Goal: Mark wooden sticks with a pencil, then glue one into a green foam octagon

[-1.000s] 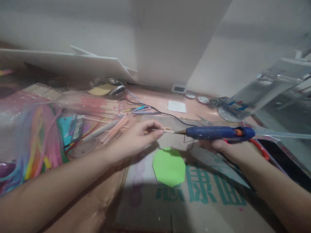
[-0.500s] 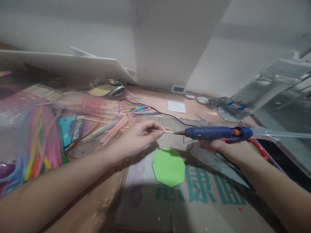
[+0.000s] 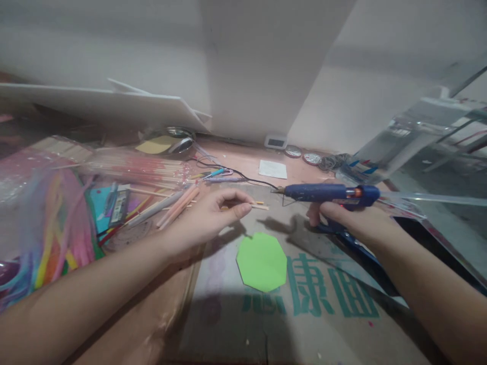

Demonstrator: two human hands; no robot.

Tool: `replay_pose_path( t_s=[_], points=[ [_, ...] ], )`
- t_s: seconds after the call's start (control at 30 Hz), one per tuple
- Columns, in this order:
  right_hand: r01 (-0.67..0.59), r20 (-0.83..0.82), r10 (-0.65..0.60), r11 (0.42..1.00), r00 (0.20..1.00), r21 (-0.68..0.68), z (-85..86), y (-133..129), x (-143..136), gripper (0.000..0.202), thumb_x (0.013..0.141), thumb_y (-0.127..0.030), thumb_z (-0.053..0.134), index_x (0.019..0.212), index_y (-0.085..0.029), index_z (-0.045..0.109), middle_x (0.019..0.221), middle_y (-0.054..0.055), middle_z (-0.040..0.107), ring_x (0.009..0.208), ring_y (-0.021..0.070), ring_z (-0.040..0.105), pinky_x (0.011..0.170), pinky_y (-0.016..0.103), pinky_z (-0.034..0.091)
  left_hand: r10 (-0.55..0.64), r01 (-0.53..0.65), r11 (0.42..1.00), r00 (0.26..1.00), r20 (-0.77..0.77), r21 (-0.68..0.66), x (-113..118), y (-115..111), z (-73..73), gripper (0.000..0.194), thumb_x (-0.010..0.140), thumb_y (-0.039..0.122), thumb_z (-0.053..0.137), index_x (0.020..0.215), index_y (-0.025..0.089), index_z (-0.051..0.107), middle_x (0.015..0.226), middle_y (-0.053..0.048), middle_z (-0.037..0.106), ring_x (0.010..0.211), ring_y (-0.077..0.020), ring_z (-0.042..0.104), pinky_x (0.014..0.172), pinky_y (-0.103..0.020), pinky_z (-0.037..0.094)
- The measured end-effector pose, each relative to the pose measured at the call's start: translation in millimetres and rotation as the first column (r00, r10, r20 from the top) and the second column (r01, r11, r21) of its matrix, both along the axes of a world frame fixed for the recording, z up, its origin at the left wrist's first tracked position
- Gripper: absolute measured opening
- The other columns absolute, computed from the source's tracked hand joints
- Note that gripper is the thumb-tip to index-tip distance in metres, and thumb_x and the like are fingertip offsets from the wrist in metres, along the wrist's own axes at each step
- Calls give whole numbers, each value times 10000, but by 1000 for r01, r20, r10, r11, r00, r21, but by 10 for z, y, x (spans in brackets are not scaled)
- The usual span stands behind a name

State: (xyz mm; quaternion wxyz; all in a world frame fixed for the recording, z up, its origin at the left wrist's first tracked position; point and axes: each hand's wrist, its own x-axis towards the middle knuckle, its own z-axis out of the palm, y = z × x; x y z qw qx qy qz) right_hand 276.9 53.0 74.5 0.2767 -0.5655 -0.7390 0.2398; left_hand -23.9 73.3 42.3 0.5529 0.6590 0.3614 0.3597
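My left hand (image 3: pixel 224 213) pinches a short thin wooden stick (image 3: pixel 261 207) between thumb and fingertips, its free end pointing right. In my right hand (image 3: pixel 342 218) is a blue hot glue gun (image 3: pixel 315 192), held level with the nozzle toward the left. A clear glue stick (image 3: pixel 433 197) sticks out of its back end. The nozzle tip is apart from the wooden stick, a little above and right of it. Below both hands a bright green octagon (image 3: pixel 262 263) lies on the printed cardboard (image 3: pixel 228 324).
Left are colourful pipe cleaners (image 3: pixel 57 223) and bagged wooden sticks (image 3: pixel 140 167). A white paper square (image 3: pixel 273 169), a small white display device (image 3: pixel 275 141) and round spools (image 3: pixel 312 159) lie toward the wall. A tall clear container (image 3: pixel 395 137) leans at the right. A black cord (image 3: pixel 243 175) crosses the table.
The glue gun has moved up and slightly left, and its nozzle has come away from the wooden stick's end. My left hand has stayed nearly in place, still pinching the stick.
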Motion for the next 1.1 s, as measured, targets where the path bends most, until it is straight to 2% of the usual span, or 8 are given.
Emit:
replay_pose_path(
  t_s=[0.1, 0.23, 0.4, 0.53, 0.67, 0.87, 0.97, 1.1],
  points=[
    [43, -62, -41, 998, 997, 36, 226, 104, 8, 336, 933, -499, 608, 775, -248, 768, 854, 47, 781, 873, 241, 692, 792, 352, 521, 13, -9, 998, 998, -53, 68, -19, -10, 77, 212, 975, 383, 637, 1002, 220, 769, 1063, -40, 703, 912, -173, 661, 776, -298, 539],
    [242, -5, -242, 970, 970, 3, 340, 572, 71, 329, 882, -495, 720, 1042, -217, 790, 984, 68, 797, 858, 216, 677, 664, 305, 488, 87, -81, 992, 994, -70, 94, -59, 15, 133, 206, 966, 381, 654, 1102, 257, 747, 1121, -23, 709, 962, -172, 671, 777, -283, 537],
    [325, -11, -326, 945, 945, -27, -12, 1300, 141, 249, 899, -295, 733, 1076, -123, 762, 963, 99, 775, 788, 188, 661, 657, 294, 497, 223, -211, 972, 967, -122, 103, -106, 55, 161, 317, 837, 380, 792, 1108, 247, 697, 980, 2, 716, 830, -155, 681, 691, -262, 518],
    [344, 23, -344, 932, 939, -119, -346, 1504, 103, 294, 962, -314, 696, 1169, -106, 704, 1107, 119, 739, 927, 228, 700, 784, 362, 579, 188, -174, 981, 959, -212, 84, -116, 44, 201, 281, 809, 464, 798, 872, 205, 708, 887, -8, 732, 762, -154, 670, 667, -269, 498],
    [336, 89, -325, 925, 941, -178, -461, 1509, 53, 388, 999, -364, 658, 1339, -182, 609, 1341, 107, 632, 1119, 257, 672, 923, 480, 590, 172, -159, 984, 963, -206, 75, -95, 36, 207, 284, 782, 477, 803, 838, 210, 725, 885, -8, 737, 776, -159, 669, 663, -266, 495],
    [300, 245, -278, 952, 929, -57, -282, 1391, 162, 314, 934, -358, 725, 1143, -123, 733, 1086, 137, 776, 1025, 314, 719, 911, 422, 551, 158, -149, 987, 963, -216, 58, -111, 3, 222, 289, 791, 473, 803, 889, 218, 707, 941, -3, 724, 741, -142, 660, 638, -259, 491],
    [307, 315, -317, 948, 895, 84, -137, 1022, 158, 428, 882, -394, 751, 1200, -109, 730, 1207, 214, 751, 1144, 420, 678, 940, 485, 510, 137, -108, 985, 963, -231, 136, -119, -25, 261, 258, 821, 415, 778, 982, 232, 693, 978, 6, 705, 802, -144, 667, 694, -264, 509],
    [59, 249, -148, 941, 957, 334, 41, 323, -171, 227, 951, -326, 622, 959, -192, 805, 1029, 114, 805, 972, 295, 731, 874, 397, 529, 39, 7, 985, 965, -258, 174, -54, -103, 261, 262, 858, 300, 728, 1105, 247, 657, 977, 21, 680, 835, -137, 652, 712, -255, 505]
  ],
)
